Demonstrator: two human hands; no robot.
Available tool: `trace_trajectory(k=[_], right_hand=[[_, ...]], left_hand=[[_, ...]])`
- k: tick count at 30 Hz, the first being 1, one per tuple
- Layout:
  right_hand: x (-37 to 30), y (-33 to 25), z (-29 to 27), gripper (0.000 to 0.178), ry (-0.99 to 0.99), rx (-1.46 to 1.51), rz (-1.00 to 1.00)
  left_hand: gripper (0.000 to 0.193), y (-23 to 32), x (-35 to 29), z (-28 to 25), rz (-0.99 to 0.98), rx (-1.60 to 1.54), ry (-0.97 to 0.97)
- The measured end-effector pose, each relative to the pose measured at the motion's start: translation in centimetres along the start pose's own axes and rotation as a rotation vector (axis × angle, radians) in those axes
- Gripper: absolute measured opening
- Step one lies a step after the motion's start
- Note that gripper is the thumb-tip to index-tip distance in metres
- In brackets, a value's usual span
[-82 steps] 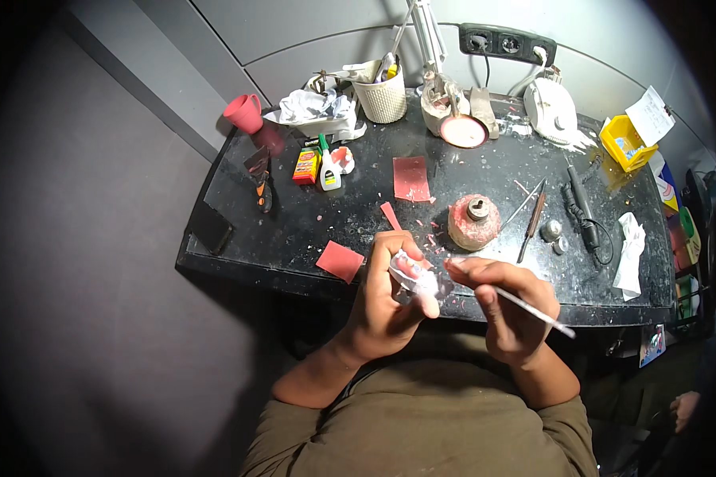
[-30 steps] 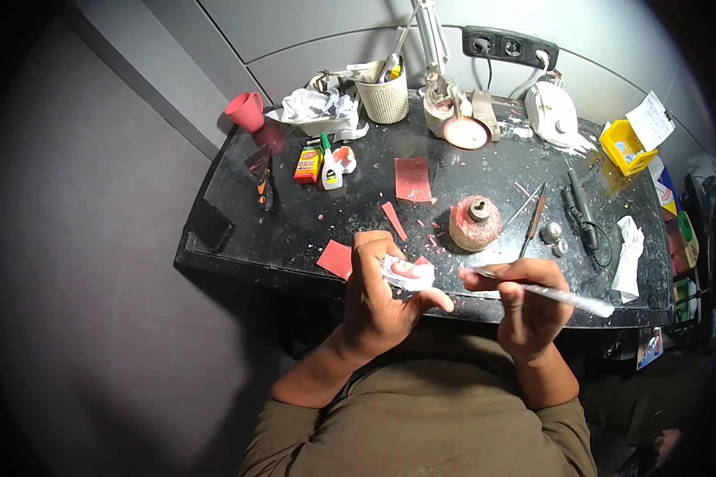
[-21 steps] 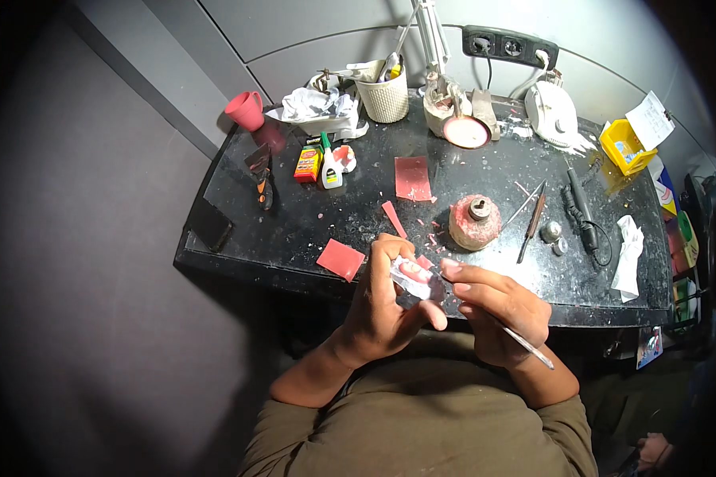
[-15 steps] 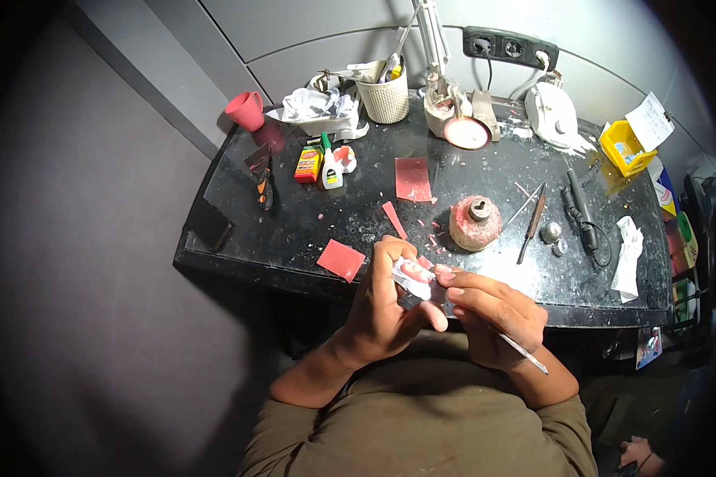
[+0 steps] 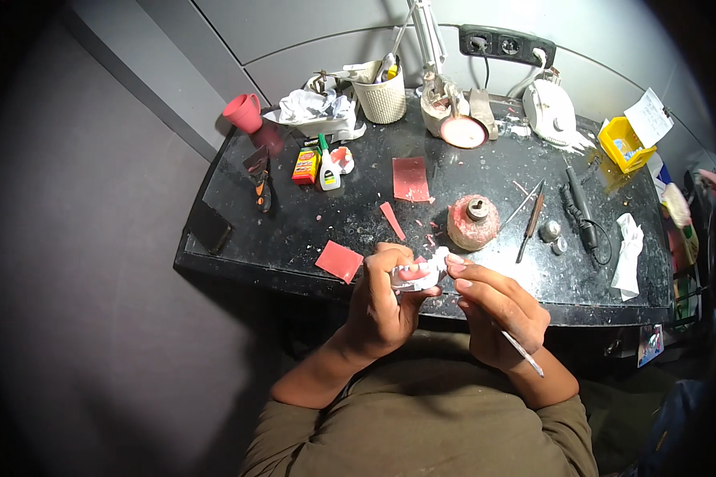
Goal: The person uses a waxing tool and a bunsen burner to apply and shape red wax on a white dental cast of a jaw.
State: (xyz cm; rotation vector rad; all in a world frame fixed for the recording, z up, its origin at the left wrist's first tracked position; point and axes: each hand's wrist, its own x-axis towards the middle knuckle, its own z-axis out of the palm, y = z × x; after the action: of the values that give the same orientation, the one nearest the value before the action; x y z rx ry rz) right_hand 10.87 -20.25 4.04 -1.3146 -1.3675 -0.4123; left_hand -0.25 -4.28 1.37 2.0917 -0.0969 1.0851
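Close to my body, in front of the bench's near edge, my left hand [image 5: 380,306] is closed around a white plaster dental model [image 5: 428,280] with pink wax on it. The thumb supports it from below and the fingers curl over its left side. My right hand [image 5: 505,312] grips a thin metal carving tool [image 5: 523,354], whose pale end sticks out below the palm. The right fingertips are at the model's right side, and the tool's working tip is hidden. Beyond the hands lie pink wax sheets [image 5: 410,179], [image 5: 339,261] and a narrow wax strip [image 5: 391,221].
A wax-smeared burner [image 5: 474,222] stands just beyond my right hand. Farther right lie a knife [image 5: 531,228], a corded handpiece [image 5: 582,208] and a crumpled tissue [image 5: 628,257]. Glue bottle [image 5: 329,169], scraper [image 5: 262,187], pink cup [image 5: 243,114] and white basket [image 5: 380,97] stand or lie to the left and back.
My left hand has turned the dental model, so its white toothed edge shows more. The left thumb has come up against it. My right hand still grips the tool, almost in place.
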Motion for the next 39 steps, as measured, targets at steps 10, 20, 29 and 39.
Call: trace_trajectory(k=[10, 20, 29, 39], right_hand=[[0.07, -0.16, 0.00, 0.034, -0.021, 0.004, -0.037], [0.13, -0.31, 0.15, 0.030, -0.023, -0.025, -0.029], [0.17, -0.30, -0.11, 0.021, -0.042, -0.025, -0.013], [0.44, -0.14, 0.09, 0.022, -0.012, 0.029, -0.022]], left_hand=[[0.029, -0.38, -0.13, -0.06, 0.118, 0.173, 0.000], [0.029, -0.14, -0.18, 0.07, 0.123, 0.229, 0.019], [0.035, 0.20, -0.18, 0.30, 0.009, 0.020, 0.010], [0.034, 0.46, -0.24, 0.01, -0.012, -0.017, -0.022]])
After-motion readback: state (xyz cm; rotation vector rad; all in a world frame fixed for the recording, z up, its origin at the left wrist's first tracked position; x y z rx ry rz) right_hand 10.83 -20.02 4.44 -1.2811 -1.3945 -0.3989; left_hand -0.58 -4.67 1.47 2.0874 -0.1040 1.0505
